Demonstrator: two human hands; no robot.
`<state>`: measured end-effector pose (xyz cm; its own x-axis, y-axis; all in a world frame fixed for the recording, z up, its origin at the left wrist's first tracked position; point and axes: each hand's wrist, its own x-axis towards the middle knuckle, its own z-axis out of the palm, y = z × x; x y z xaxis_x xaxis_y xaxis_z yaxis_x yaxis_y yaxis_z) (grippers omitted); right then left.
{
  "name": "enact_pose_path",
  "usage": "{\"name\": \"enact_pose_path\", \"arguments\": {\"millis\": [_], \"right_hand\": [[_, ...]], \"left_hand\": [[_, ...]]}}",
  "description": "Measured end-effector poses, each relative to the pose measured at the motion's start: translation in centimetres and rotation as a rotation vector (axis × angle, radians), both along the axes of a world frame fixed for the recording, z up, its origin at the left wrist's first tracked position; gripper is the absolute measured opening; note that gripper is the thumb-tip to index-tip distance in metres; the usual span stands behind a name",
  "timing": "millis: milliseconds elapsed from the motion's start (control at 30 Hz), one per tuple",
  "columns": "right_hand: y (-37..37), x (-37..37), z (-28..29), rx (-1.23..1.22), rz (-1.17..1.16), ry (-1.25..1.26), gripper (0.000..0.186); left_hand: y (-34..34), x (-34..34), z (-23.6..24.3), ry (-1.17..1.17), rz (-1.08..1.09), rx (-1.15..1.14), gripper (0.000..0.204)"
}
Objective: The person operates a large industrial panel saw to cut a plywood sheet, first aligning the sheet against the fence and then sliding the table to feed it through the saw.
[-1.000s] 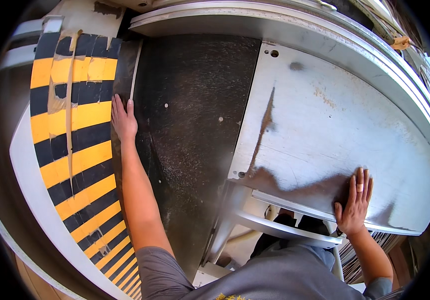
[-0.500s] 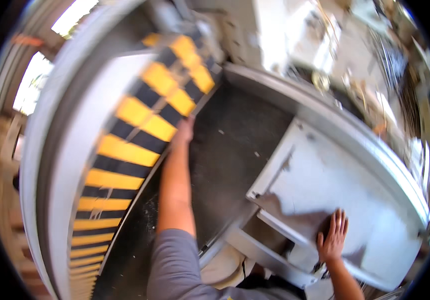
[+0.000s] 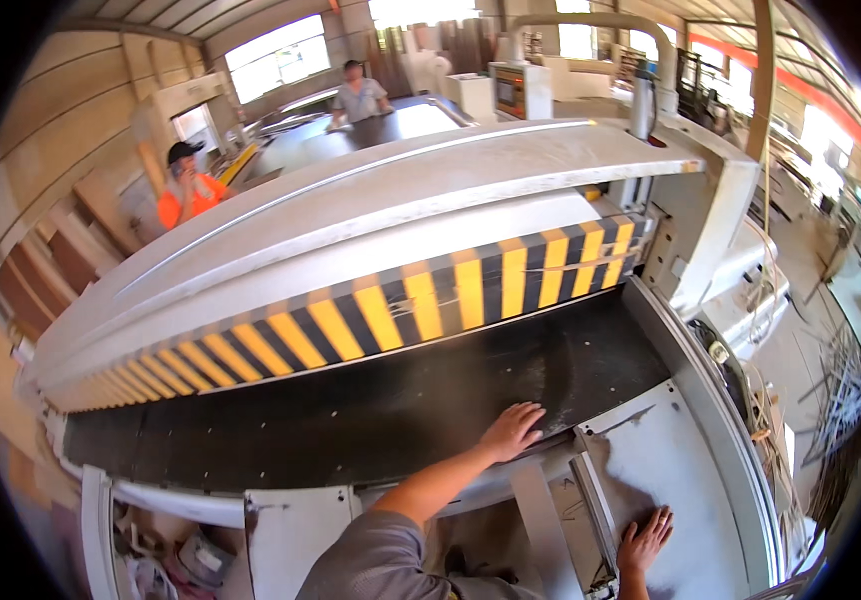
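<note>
My left hand (image 3: 513,432) is open, fingers stretched, at the near edge of a long black machine bed (image 3: 371,420). It holds nothing; whether it presses on the bed or hovers just over it I cannot tell. My right hand (image 3: 645,540) lies flat and open on a pale grey metal panel (image 3: 686,470) with worn dark patches. Beyond the bed runs a beam with a yellow-and-black striped front (image 3: 391,310), under a broad grey machine cover (image 3: 351,200). Small white specks dot the black surface.
A metal rail (image 3: 711,420) borders the panel on the right, with cables and scraps beyond. Under the bed, an open compartment (image 3: 176,560) holds assorted items. Across the machine are a person in orange (image 3: 191,190) and another in grey (image 3: 361,98) at a large table (image 3: 301,150).
My view has swung up and round, bringing the workshop into sight. My left hand has come away from the striped beam's lower edge to the bed's near side. My right hand still rests on the panel.
</note>
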<state>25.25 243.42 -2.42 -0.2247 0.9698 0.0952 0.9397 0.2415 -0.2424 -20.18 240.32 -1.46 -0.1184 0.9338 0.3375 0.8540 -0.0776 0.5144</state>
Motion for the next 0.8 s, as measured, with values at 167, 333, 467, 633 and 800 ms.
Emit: {"name": "enact_pose_path", "arguments": {"millis": [167,333,467,633,800], "right_hand": [[0.2,-0.2,-0.3,0.014,0.041,-0.005,0.069],[-0.1,0.5,-1.3,0.055,0.040,-0.014,0.065],[-0.1,0.5,-1.4,0.113,0.068,-0.012,0.064],[0.3,1.1,-2.5,0.101,0.052,-0.012,0.064],[1.0,1.3,-4.1,0.147,0.094,0.042,0.064]], "left_hand": [[-18.3,-4.8,-0.8,0.104,0.413,-0.032,0.051],[-35.5,-5.4,-3.0,0.166,0.737,-0.183,0.055],[-41.3,-3.0,-4.2,0.136,0.907,-0.297,0.060],[-42.7,-1.2,-3.9,0.149,0.926,-0.283,0.060],[-44.0,-6.8,1.3,-0.189,1.004,0.160,0.032]]}}
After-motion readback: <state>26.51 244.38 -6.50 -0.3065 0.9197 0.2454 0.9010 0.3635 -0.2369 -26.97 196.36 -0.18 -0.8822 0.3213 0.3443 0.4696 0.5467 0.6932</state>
